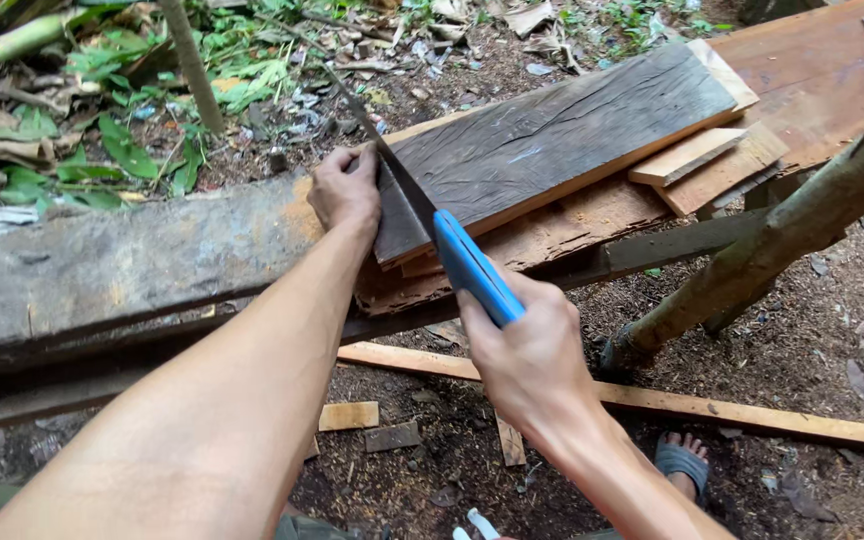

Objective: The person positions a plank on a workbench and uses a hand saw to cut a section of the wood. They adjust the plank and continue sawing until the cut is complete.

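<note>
My right hand point(529, 352) grips the blue handle point(475, 269) of a hand saw. Its thin dark blade point(384, 150) runs up and away across the near end of a dark weathered plank point(562, 130). My left hand point(345, 190) presses on that plank's left end, right beside the blade, fingers curled over the edge. The plank lies on top of a paler, rougher board point(572, 225), which rests on a long grey beam point(112, 265).
Pale offcut blocks point(707, 160) lie at the plank's right end. A mossy pole point(782, 235) slants down on the right. A long pale batten point(742, 412) and scraps lie on the dirt. My sandalled foot point(682, 460) shows below. Leaves and litter cover the ground behind.
</note>
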